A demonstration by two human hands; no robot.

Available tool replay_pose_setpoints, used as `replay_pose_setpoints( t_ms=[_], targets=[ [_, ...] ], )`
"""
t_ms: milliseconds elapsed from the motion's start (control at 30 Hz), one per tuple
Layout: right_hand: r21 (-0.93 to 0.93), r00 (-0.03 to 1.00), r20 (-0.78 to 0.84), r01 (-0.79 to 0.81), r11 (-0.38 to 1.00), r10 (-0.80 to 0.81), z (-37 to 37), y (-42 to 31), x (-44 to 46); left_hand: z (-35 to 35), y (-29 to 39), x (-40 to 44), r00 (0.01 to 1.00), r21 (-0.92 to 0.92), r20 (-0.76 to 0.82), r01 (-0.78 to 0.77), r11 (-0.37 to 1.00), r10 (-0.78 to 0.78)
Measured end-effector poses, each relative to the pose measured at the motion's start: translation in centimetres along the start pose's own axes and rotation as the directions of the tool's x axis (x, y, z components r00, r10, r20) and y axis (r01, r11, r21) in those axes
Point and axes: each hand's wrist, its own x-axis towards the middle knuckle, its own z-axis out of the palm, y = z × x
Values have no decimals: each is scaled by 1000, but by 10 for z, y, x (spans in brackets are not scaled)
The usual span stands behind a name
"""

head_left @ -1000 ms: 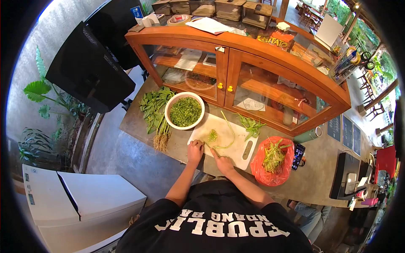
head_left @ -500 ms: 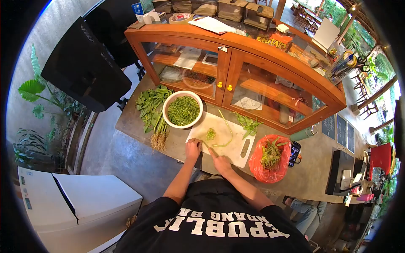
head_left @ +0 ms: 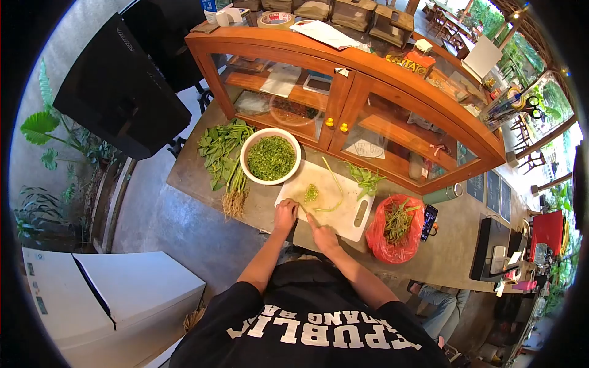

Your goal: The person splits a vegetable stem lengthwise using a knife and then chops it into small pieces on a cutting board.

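My left hand [head_left: 286, 215] is closed at the near left edge of the white cutting board [head_left: 348, 228], its fingers pressed on a green stem that is mostly hidden. My right hand [head_left: 323, 235] grips a knife, whose blade points toward the left fingertips. Just beyond lies a small heap of chopped green pieces [head_left: 311, 192]. A long stem [head_left: 337, 184] curves across the board. Chopped greens [head_left: 270, 158] fill a white bowl [head_left: 297, 165] behind the board. Uncut greens with roots [head_left: 235, 200] rest left of the bowl, and a leafy sprig [head_left: 366, 179] lies at the board's far right corner.
Right of the board stands a red plastic bag [head_left: 378, 245] holding plant scraps [head_left: 399, 224], beside a phone [head_left: 429, 222] and a green bottle [head_left: 443, 194]. A wooden glass-door cabinet [head_left: 345, 92] spans the counter's back. A seated person's legs [head_left: 443, 302] show at the lower right.
The camera view has shifted slightly. Both hands stay at the board's near edge, with little visible change in their grip or in the things around them.
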Motion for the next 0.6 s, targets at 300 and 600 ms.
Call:
replay_pose_setpoints(
  t_ms=[300,600],
  targets=[
    [28,987,-160,-25,999,30,29,-6,20,-9,5,3,999,-44,1,-54,998,54],
    [16,973,-230,0,1000,4,30,-2,-3,-9,2,3,999,-94,24,-31,995,34]
  ],
)
